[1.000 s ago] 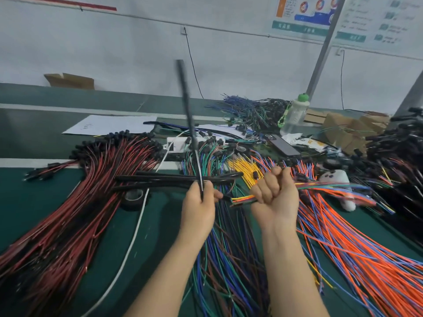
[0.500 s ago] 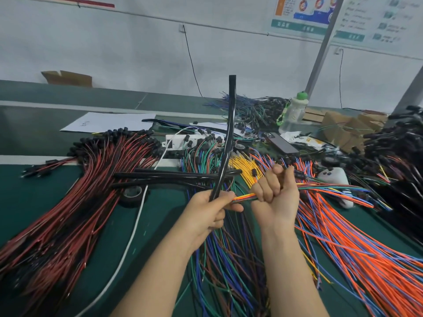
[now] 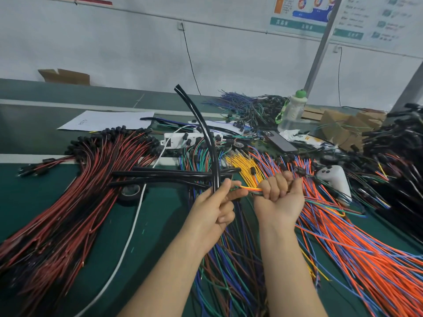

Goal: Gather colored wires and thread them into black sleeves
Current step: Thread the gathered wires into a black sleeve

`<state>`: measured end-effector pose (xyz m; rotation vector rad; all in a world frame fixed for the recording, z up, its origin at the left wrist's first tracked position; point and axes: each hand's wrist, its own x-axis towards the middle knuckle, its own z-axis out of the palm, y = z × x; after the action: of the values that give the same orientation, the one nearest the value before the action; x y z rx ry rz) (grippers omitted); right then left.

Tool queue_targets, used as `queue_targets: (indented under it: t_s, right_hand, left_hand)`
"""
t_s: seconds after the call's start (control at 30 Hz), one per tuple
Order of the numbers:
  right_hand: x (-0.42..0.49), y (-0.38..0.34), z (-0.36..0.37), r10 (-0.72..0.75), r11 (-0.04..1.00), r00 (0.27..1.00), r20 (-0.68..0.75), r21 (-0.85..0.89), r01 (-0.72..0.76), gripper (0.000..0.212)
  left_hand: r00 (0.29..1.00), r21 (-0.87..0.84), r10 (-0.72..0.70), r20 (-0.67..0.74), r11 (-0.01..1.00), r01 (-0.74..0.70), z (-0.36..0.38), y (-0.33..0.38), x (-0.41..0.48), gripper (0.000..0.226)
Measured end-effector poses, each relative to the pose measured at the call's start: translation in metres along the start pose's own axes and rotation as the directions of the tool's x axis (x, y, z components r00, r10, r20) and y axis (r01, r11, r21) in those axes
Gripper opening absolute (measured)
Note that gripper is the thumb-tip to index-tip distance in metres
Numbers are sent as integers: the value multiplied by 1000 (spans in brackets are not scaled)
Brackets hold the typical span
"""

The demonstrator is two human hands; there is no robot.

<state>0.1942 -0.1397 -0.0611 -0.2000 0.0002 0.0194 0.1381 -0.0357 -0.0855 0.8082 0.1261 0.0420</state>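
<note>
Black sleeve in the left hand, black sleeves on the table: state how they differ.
The held sleeve rises from the left hand, curving up and leftward; the lying sleeves run flat across the table. The held sleeve is one; the lying sleeves are several. Both are glossy black tubing.

Soft, even indoor light is filling the scene and leaving only faint shadows on the tabletop point(image 3: 158, 225). A thin glare is running along the black sleeve point(image 3: 207, 133). The far wall poster point(image 3: 302, 17) is blurring, and wires point(image 3: 377, 271) are smearing toward the bowed near corners.
</note>
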Motion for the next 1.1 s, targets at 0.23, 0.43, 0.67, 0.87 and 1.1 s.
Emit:
queue_targets:
  t_s: [0.23, 0.43, 0.67, 0.87, 1.1]
  right_hand:
    - [-3, 5, 0, 121, 963, 992, 25, 240, -123, 46]
    - [-9, 12, 3, 143, 979, 989, 24, 144, -145, 35]
    - [-8, 9, 5, 157, 960, 987, 45, 228, -163, 47]
    - [-8, 11, 4, 168, 958, 984, 54, 226, -176, 44]
    - [-7, 12, 3, 166, 956, 985, 45, 239, -172, 43]
  left_hand:
    - [994, -256, -58, 90, 963, 80, 3, 0, -2, 15]
    - [985, -284, -99, 139, 949, 135, 7, -3, -7, 16]
    - [975, -258, -70, 211, 958, 125, 7, -2, -8, 29]
    - [985, -167, 41, 170, 986, -12, 9, -3, -9, 19]
    - [982, -108, 87, 167, 992, -70, 8, -2, -8, 22]
